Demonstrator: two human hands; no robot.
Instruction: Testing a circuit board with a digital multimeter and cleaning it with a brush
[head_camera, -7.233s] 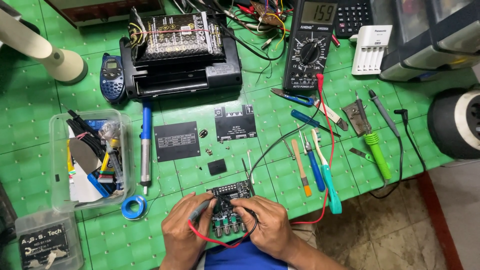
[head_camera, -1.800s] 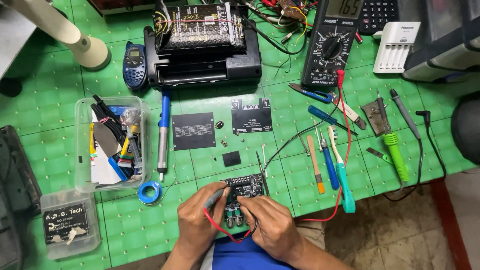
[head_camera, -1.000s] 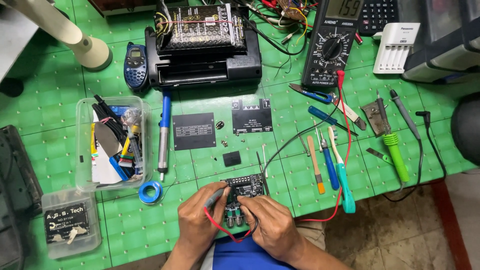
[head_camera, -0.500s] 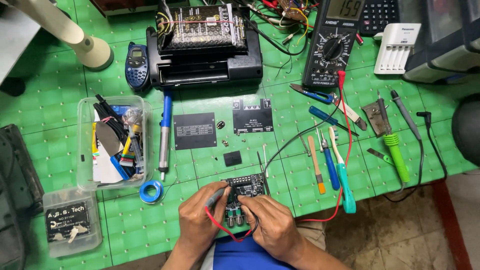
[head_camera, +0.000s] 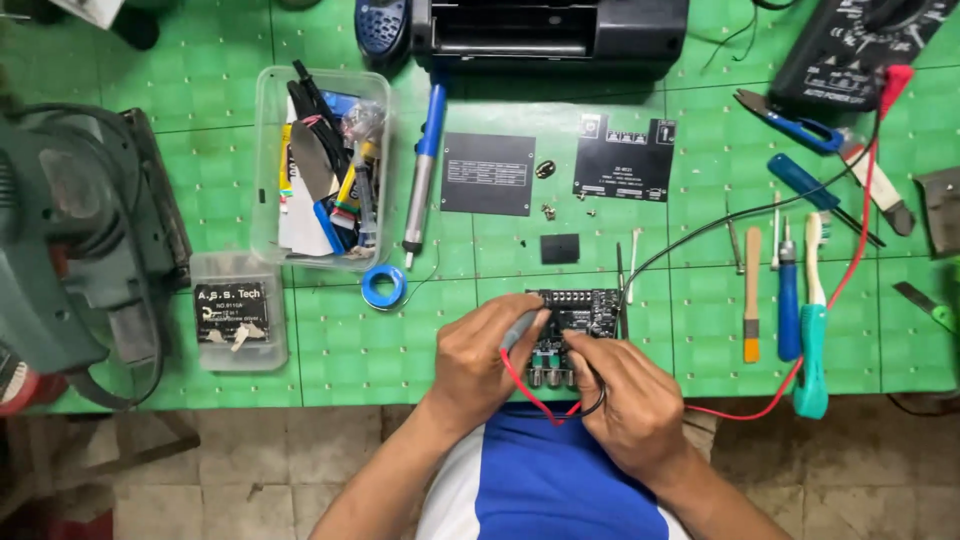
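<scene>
Your left hand (head_camera: 485, 360) pinches a probe (head_camera: 518, 330) on the circuit board (head_camera: 575, 318); your right hand (head_camera: 625, 405) grips another. A slipping tip could bridge neighbouring contacts.

The cutting mat (head_camera: 700, 330) is bright green, marked with a grid of pale dotted lines. The circuit board (head_camera: 580, 315) is black. A red probe lead (head_camera: 525, 385) and a black one (head_camera: 700, 235) cross it. Two flat panels (head_camera: 488, 173) are black with pale print. The soldering iron (head_camera: 424, 160) is blue and silver; the solder spool (head_camera: 384, 286) blue. The toothbrush (head_camera: 812, 340) is teal and white — the small brush (head_camera: 752, 300) orange-handled. The person's shirt (head_camera: 550, 480) is blue and white.
</scene>
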